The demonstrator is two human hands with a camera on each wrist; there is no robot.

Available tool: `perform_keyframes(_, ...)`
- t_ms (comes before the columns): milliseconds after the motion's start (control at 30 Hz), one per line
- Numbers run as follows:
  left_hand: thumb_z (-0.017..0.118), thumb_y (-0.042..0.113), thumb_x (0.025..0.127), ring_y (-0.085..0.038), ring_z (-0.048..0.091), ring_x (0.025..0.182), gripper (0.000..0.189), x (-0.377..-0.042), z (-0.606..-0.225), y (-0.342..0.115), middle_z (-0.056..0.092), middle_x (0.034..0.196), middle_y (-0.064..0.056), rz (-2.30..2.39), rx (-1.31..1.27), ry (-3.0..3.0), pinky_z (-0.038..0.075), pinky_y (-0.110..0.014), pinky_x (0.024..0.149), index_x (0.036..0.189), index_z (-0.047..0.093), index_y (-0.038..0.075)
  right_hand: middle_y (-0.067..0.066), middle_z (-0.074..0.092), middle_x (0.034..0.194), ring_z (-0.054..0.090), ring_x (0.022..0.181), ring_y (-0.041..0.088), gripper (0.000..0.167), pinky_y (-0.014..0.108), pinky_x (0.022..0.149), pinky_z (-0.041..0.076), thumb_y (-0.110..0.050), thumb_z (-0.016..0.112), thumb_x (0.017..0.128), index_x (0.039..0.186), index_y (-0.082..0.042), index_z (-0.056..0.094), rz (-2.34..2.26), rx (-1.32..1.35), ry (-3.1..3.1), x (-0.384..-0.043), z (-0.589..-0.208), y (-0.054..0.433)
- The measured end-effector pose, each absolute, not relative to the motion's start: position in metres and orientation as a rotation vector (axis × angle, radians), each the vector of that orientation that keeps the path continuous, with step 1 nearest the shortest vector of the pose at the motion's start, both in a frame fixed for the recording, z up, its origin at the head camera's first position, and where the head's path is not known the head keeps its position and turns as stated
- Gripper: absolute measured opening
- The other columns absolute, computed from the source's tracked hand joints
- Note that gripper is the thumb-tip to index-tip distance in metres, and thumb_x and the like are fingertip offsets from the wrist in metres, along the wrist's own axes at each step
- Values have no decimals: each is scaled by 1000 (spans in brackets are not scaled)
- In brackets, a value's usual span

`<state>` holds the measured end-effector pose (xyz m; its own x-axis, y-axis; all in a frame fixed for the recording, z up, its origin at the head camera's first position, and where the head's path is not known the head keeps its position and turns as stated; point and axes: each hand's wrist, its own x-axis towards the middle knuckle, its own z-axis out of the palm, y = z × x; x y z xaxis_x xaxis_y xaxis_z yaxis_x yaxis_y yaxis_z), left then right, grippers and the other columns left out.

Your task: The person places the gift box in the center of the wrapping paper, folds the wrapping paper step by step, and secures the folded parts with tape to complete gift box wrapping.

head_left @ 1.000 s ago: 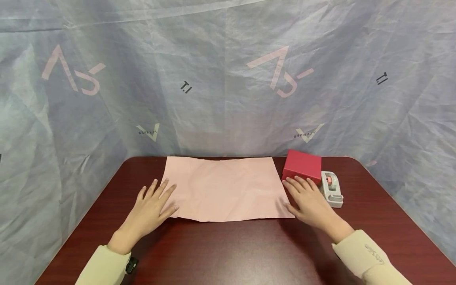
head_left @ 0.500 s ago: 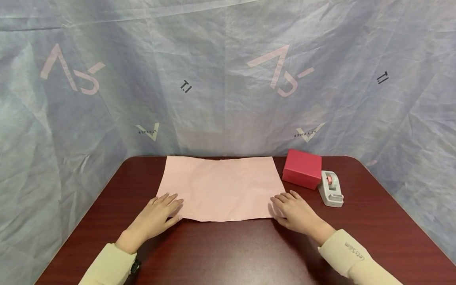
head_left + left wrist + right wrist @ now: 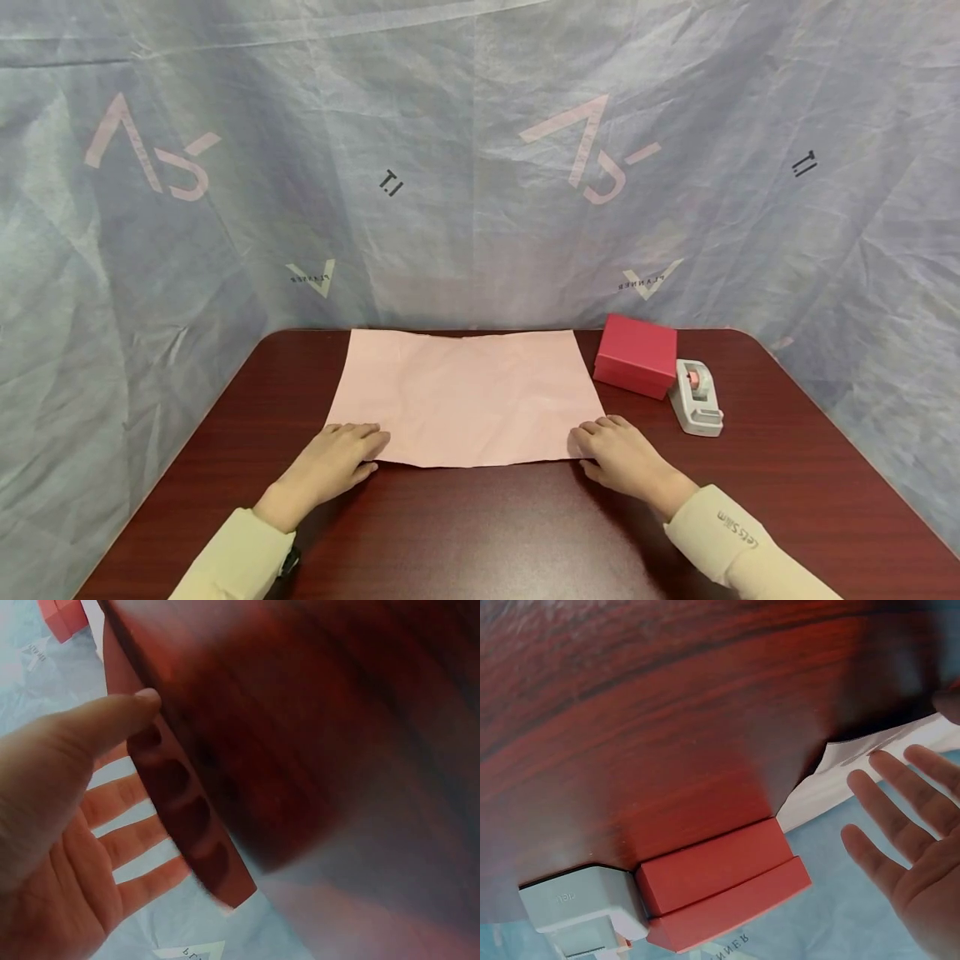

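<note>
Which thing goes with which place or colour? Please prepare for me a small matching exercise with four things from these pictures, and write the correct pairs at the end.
Column one:
1. left hand
2. sheet
3. box
4. tape dispenser

Column two:
A. pale grey
B. at the near left corner, in the head view
C. red
D. pink

Right pairs: 1-B, 2-D, 3-C, 4-A
</note>
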<state>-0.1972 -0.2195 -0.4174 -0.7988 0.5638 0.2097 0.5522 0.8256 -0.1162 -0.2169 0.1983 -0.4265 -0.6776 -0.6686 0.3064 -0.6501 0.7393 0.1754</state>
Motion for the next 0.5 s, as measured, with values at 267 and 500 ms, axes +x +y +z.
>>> perform_keyframes(267,71,15,76,-22,64,91,35,-197,-420,-220,64,109,-4,101,-875,-2729,49,-41,78,110,61,14,-3,58,71,59,65,17,16,35,67,46,-11,69,67,78,-14,58,-103,1008,-2503,-218,-432,198)
perform_keyframes(500,66,12,80,-22,64,94,33,-199,-421,-219,64,111,-5,122,-880,-2707,49,-41,77,112,61,13,-5,63,73,62,67,15,19,32,66,46,-5,65,65,79,-18,65,-117,991,-2452,-218,-433,199)
